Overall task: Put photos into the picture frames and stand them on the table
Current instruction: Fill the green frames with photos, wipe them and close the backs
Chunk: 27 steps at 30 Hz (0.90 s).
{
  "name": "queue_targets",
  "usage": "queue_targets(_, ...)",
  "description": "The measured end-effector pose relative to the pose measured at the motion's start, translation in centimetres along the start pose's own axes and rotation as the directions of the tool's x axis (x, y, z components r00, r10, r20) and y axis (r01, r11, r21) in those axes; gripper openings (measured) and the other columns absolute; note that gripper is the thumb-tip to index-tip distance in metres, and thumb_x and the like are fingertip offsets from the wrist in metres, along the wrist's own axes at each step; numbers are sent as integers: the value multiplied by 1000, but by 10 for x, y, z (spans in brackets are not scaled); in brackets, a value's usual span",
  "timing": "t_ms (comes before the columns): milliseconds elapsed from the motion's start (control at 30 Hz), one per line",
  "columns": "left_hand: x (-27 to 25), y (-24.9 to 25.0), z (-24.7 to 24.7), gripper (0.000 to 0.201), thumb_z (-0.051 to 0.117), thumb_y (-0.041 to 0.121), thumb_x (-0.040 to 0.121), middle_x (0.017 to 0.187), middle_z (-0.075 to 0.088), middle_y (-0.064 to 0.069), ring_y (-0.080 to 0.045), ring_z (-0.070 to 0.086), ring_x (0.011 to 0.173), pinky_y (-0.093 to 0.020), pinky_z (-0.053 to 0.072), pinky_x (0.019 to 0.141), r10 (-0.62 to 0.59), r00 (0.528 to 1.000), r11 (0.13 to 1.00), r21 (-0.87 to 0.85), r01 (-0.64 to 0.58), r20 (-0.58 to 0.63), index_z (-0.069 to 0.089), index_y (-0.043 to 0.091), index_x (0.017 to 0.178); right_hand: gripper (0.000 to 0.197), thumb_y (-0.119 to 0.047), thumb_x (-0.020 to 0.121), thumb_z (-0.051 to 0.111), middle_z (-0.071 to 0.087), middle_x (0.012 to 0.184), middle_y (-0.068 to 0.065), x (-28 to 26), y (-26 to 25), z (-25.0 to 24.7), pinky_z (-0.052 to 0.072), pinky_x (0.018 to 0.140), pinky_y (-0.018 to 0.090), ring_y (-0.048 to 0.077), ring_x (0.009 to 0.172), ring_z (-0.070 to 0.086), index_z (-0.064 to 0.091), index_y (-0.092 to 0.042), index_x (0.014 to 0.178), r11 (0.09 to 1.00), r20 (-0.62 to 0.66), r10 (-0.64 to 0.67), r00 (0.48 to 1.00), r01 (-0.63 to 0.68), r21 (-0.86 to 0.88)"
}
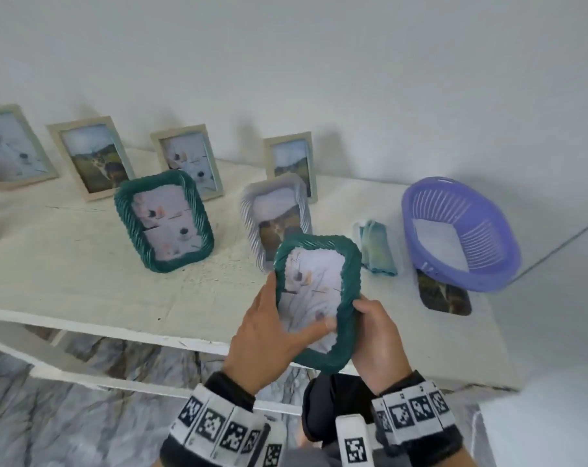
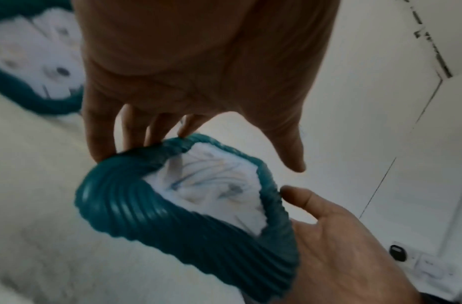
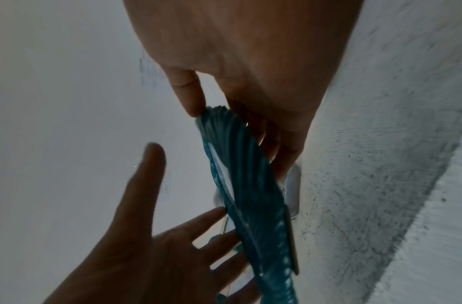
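A teal ribbed picture frame [image 1: 350, 264] [image 2: 152, 216] [image 3: 250, 195] with a pale photo behind its glass is held tilted above the table's front edge [image 1: 117, 326]. My right hand [image 1: 377, 332] [image 3: 250, 51] grips its lower right edge, thumb in front and fingers behind. My left hand [image 1: 269, 325] [image 2: 198, 72] lies against the frame's left side with straight, spread fingers [image 3: 152, 185]; its thumb rests across the glass. A second teal frame [image 1: 164, 220] and a white ribbed frame [image 1: 274, 214] stand on the table, both with photos.
Several wooden frames with photos stand along the wall [image 1: 92, 156] [image 1: 188, 160] [image 1: 292, 163]. A purple basket [image 1: 461, 230] sits at the right, with a loose dark photo [image 1: 442, 294] under its near rim. A bluish stack [image 1: 377, 247] lies beside it.
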State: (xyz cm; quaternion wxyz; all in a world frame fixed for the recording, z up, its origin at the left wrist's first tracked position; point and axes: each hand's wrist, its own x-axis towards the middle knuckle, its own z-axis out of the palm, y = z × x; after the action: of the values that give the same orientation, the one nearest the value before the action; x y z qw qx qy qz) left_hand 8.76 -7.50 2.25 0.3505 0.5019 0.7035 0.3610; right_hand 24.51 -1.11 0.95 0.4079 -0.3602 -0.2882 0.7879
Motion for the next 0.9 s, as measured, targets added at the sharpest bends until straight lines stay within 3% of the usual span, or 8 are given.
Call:
queue_targets(67,6,3,17,116,74,81,57,150,39,20,-3,37,138,-38,36,114,28,999,992,-125,-24,32,19,42,151,38,-18,88,42,71,105,16,-5,0,-6,55,83,38,27,96,68,71,-4,108,998,21,32,999,-33,45)
queue_targets(200,9,13,35,96,84,62,63,138,53,18,-1,50,128,-35,45,108,78,994,950,-307,-51,73,35,40,143,66,-46,86,58,50,137,26,-8,-1,-9,29,113,58,41,130,45,53,1,132,998,3,36,999,-36,51)
queue_targets(300,7,17,38,112,83,57,61,137,42,32,29,44,110,-3,43,92,48,988,922,-388,13,146,23,33,151,84,-57,76,70,48,139,26,-3,-6,-7,30,111,60,43,130,45,47,0,134,994,-61,72,996,-66,90)
queue_targets(367,7,13,38,128,84,64,56,142,34,27,34,38,107,3,40,84,16,978,923,-380,65,206,11,35,155,78,-59,82,65,47,142,24,5,-6,-12,30,110,62,44,131,43,49,-6,136,991,-69,112,991,-106,78)
queue_targets(500,8,2,34,111,77,60,54,148,41,16,8,46,128,-14,47,95,24,968,876,-472,100,250,24,39,149,56,-51,92,54,60,124,21,8,-10,-16,44,97,62,44,108,56,55,-5,123,993,-164,120,979,-117,26)
queue_targets(633,13,-5,27,87,71,56,62,136,60,4,-12,55,127,-35,46,103,63,963,822,-561,98,261,38,36,141,32,-42,96,49,69,96,16,8,-12,-22,47,61,37,25,63,54,53,-11,94,996,-183,25,983,-41,-85)
queue_targets(800,29,-26,19,44,72,40,71,110,65,-8,-19,62,98,-39,52,79,10,997,721,-692,43,72,62,18,108,12,-28,95,54,68,97,12,17,-8,-41,50,74,34,22,83,62,59,-17,96,898,-335,-179,925,14,-441)
queue_targets(900,37,-48,19,20,73,22,85,96,67,-10,-21,62,88,-37,56,67,-49,999,769,-638,48,17,63,10,98,5,-20,94,55,67,96,12,18,-4,-55,55,72,34,24,85,65,59,-21,93,799,-331,-259,907,9,-601)
